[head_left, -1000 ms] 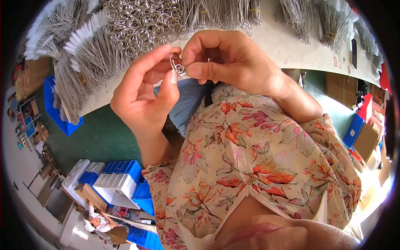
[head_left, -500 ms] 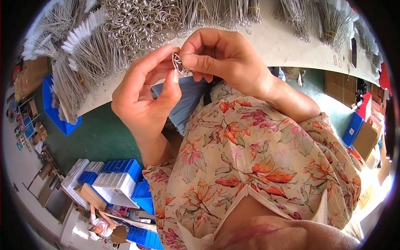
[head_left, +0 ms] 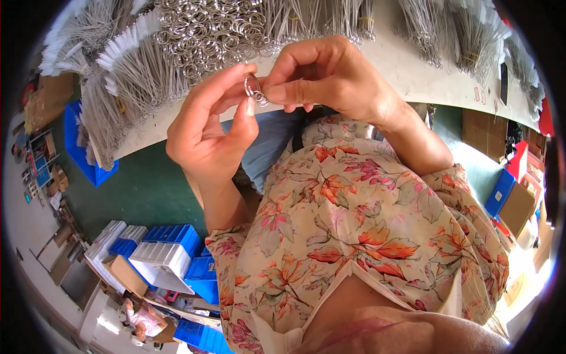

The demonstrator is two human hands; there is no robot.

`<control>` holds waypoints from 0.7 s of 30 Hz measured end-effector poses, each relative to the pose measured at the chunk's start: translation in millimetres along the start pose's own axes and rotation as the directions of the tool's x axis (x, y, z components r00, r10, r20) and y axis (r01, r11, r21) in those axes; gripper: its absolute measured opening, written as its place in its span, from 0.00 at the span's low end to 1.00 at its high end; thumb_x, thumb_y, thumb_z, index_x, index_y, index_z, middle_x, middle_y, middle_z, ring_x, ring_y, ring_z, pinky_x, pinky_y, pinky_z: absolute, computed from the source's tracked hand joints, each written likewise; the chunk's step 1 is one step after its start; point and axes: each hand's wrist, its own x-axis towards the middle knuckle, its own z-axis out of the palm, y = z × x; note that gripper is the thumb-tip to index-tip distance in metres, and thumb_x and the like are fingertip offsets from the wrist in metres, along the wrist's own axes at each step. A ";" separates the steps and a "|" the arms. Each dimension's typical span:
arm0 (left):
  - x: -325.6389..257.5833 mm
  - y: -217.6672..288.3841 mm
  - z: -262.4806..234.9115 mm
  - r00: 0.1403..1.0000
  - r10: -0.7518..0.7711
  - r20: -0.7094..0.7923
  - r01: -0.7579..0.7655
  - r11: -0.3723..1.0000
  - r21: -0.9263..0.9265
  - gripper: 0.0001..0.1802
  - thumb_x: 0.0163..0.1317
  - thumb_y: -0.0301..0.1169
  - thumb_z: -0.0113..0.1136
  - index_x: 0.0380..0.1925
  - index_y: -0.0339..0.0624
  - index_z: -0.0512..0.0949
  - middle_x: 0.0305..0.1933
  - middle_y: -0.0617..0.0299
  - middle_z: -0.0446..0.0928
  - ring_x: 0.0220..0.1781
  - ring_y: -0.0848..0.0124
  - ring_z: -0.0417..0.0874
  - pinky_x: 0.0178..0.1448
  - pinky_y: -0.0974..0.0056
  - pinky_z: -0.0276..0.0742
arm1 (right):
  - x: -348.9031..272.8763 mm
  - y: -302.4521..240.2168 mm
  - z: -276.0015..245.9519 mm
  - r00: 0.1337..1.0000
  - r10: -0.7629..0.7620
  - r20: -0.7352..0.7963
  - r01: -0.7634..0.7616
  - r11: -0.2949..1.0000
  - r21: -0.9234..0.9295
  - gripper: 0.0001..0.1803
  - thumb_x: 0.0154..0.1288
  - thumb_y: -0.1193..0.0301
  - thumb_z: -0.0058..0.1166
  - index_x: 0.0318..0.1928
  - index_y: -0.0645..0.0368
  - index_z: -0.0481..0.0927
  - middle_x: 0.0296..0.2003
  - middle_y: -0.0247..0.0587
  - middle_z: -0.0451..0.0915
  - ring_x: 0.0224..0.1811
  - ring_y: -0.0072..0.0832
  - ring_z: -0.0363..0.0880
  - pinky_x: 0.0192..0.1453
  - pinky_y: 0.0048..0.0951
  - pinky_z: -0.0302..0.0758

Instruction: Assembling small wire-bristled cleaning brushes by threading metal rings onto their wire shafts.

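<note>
hands (head_left: 259,94) | raised slightly toward table edge | metal ring (head_left: 253,88) now pinched upright

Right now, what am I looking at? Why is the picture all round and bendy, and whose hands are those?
The picture comes from a small camera worn on a person's head, looking down. Its wide lens bends straight edges, so everything looks round. The two hands belong to that person. The left hand and the right hand pinch a small metal ring between their fingertips, held up above the lap. Beyond them is a white table with a pile of loose metal rings and bundles of thin metal wires. The flowery cloth is the person's shirt. Blue and white bins sit on the floor.
</note>
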 end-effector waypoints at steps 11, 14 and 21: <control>41.7 -57.3 -157.9 0.942 -0.192 -0.275 0.300 0.850 0.434 0.13 0.60 0.26 0.56 0.45 0.36 0.75 0.36 0.59 0.79 0.36 0.73 0.81 0.42 0.69 0.77 | -21.5 87.6 -30.1 0.821 -0.568 -0.062 0.145 0.312 -0.939 0.06 0.47 0.77 0.61 0.28 0.57 0.77 0.28 0.35 0.76 0.33 0.34 0.76 0.36 0.31 0.72; 69.9 -69.3 -286.6 0.899 0.002 -0.439 0.389 0.457 0.800 0.11 0.54 0.34 0.61 0.36 0.41 0.80 0.31 0.58 0.81 0.34 0.69 0.82 0.41 0.68 0.75 | -27.9 93.7 -29.0 0.769 -0.636 0.069 0.242 0.189 -0.952 0.14 0.45 0.76 0.62 0.36 0.56 0.77 0.35 0.32 0.75 0.43 0.32 0.72 0.52 0.36 0.65; 95.3 -97.1 -352.4 0.785 -0.437 -0.440 0.488 -0.002 0.873 0.14 0.50 0.42 0.64 0.34 0.47 0.82 0.34 0.58 0.82 0.39 0.61 0.82 0.45 0.60 0.75 | -24.8 92.0 -31.6 0.736 -0.675 0.046 0.211 0.164 -0.964 0.10 0.46 0.76 0.61 0.33 0.55 0.78 0.33 0.32 0.76 0.42 0.31 0.73 0.57 0.41 0.63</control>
